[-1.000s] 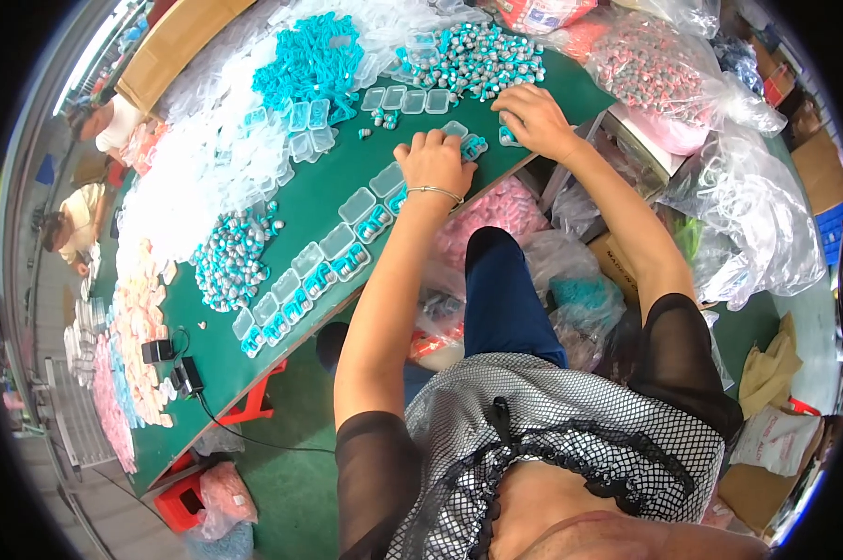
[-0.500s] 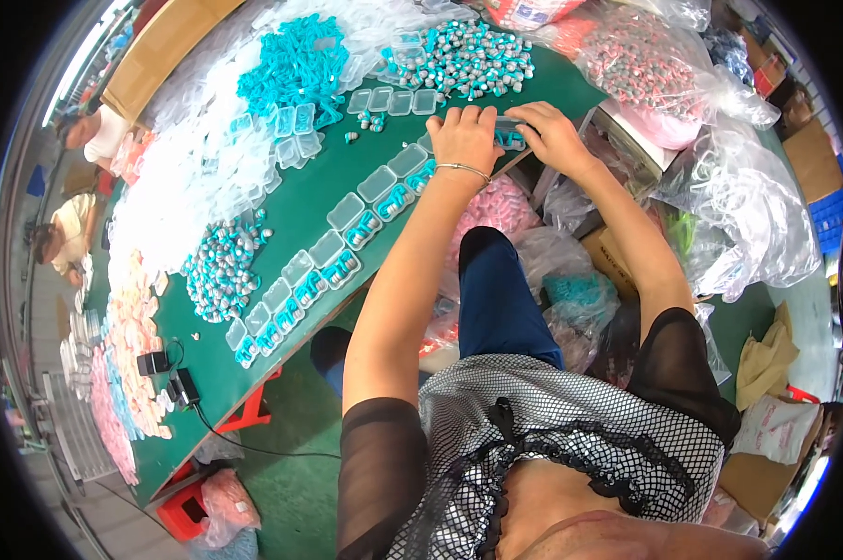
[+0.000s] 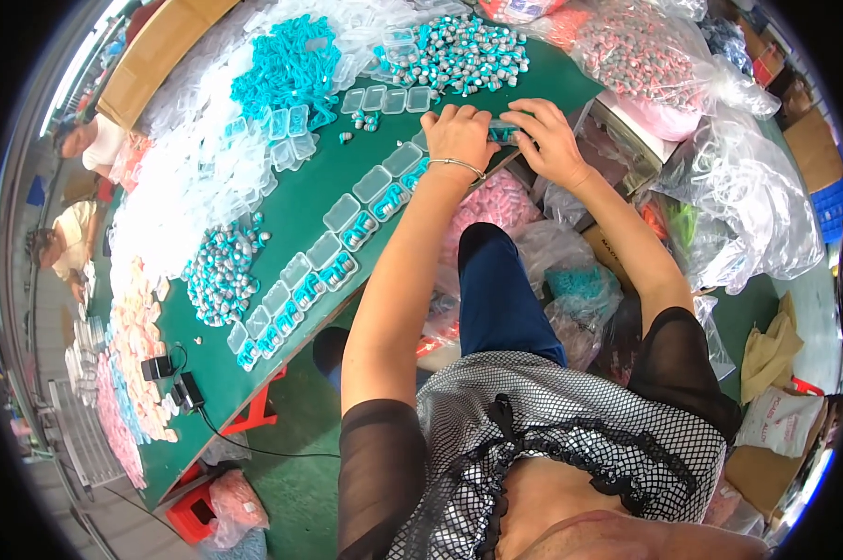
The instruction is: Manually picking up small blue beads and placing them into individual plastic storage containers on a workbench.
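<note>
At the table's near right edge, my left hand [image 3: 459, 136] bends its fingers over the end of a row of small clear plastic cases. Between it and my right hand [image 3: 547, 142] is a clear plastic case [image 3: 502, 133] with teal pieces inside. My right thumb and fingers grip that case from its right side, and my left thumb lies against its near edge. Down to the left runs the row of open cases [image 3: 358, 231], lids flipped back, each holding teal-and-grey pieces. My left hand hides part of the row.
On the green table [image 3: 347, 159] lie a heap of teal pieces [image 3: 286, 70], teal-and-grey capped pieces [image 3: 463, 56] and empty clear cases [image 3: 207, 140]. A black power adapter [image 3: 188, 392] trails a cable. Bags of pieces [image 3: 638, 56] stand at right. Two people sit beyond the table's left side.
My right fingers have shifted slightly left and closer to my left hand around the case. The rest of the row stays as it was, with a slight shift of view.
</note>
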The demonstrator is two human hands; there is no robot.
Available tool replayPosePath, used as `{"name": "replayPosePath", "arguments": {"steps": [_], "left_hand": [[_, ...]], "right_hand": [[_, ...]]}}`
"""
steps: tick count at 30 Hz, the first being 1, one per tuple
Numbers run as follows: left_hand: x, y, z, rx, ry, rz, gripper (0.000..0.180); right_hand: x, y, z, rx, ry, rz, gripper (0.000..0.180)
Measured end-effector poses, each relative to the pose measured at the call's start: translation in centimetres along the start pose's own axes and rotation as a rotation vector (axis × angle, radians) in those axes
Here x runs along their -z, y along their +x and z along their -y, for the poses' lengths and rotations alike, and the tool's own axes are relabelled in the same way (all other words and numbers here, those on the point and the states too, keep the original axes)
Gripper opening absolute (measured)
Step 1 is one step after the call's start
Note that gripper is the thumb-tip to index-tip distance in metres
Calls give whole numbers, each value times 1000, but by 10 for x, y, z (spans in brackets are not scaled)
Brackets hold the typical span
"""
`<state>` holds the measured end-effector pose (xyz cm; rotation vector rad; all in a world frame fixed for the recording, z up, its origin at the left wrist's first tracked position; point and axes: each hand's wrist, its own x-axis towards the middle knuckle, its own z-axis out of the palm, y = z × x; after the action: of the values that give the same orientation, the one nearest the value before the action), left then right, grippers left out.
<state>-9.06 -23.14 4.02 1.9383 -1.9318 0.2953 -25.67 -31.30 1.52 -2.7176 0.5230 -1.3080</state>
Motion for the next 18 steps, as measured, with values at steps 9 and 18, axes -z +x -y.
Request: {"name": "replayPosePath", "arguments": {"steps": [9,18], "left_hand": [[0,1,1,28,-17,25,45],[-7,0,4,-43,32,-53,39]], "right_hand": [[1,0,14,153,-240,22,26],[-13,-4,17,89,-317,92,24]]}}
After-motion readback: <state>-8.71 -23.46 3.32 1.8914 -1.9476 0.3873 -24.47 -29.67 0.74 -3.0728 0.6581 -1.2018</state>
